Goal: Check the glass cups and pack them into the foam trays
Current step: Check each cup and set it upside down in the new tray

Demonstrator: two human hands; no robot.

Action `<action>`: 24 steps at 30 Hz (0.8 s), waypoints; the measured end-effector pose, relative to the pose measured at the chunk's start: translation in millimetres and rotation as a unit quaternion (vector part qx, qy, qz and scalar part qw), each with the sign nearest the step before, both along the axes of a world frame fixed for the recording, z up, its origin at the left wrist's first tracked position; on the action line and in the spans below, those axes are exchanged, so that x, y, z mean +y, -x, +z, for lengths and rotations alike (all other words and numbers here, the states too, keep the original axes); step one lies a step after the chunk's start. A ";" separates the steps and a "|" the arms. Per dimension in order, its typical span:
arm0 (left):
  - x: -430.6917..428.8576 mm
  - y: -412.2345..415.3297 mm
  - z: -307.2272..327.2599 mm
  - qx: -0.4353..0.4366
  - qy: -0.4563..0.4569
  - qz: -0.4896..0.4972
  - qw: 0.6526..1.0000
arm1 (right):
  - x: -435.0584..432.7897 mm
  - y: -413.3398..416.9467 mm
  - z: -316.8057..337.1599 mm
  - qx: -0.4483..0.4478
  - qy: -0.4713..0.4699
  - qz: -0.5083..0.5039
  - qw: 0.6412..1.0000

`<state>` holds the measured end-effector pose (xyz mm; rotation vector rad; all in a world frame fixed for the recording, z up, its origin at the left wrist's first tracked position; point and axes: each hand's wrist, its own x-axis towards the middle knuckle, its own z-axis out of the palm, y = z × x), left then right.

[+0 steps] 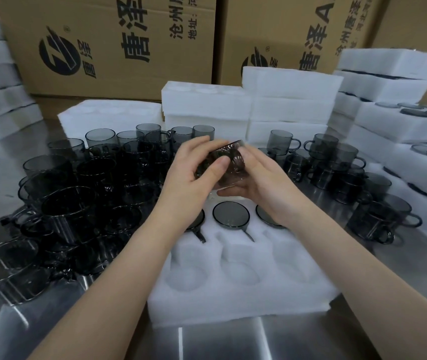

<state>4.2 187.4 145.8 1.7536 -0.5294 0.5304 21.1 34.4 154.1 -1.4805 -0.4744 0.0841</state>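
The left hand (199, 168) and right hand (264, 180) grip one glass cup (229, 158) mid-frame. Below, the foam tray (233, 305) holds three packed cups (230, 216). Three pockets stay empty, and loose cups (77, 201) crowd both sides.

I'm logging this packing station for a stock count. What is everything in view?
held cup: one, smoky grey glass, above the front tray
front foam tray: one, white, on the table; near pockets empty
packed cups: three, grey, far row of that tray
loose cups: many, grey, clustered left and right of the tray
foam tray stacks: several, white, at left, back and right; some at right hold cups
cardboard boxes: two, brown, printed, behind
table: one, steel
left hand: grips the held cup
right hand: holds its other side
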 end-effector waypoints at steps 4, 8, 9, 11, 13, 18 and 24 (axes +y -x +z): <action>-3.1 6.9 0.0 -0.042 -0.059 0.028 0.997 | 2.1 2.6 0.4 -0.043 0.014 -0.052 0.998; -5.1 8.7 -1.1 -0.042 -0.121 0.033 0.991 | 1.5 1.4 1.1 -0.046 0.002 -0.103 0.994; -5.2 8.5 -1.7 -0.045 -0.121 0.031 0.991 | 1.1 0.7 1.2 -0.044 0.000 -0.112 0.993; -4.8 8.2 -2.3 -0.045 -0.102 0.024 0.993 | 0.1 -1.0 0.3 -0.039 -0.007 -0.117 0.992; -4.1 8.8 -1.7 -0.038 -0.082 0.016 0.996 | -1.4 -2.7 -0.5 -0.032 -0.015 -0.113 0.993; -3.6 10.5 -1.0 -0.051 -0.074 -0.009 0.996 | -5.2 -4.0 0.9 -0.015 -0.041 -0.113 0.993; -3.8 11.5 -2.1 -0.042 -0.059 -0.025 0.997 | -5.3 -3.7 5.9 0.111 -0.128 0.013 0.985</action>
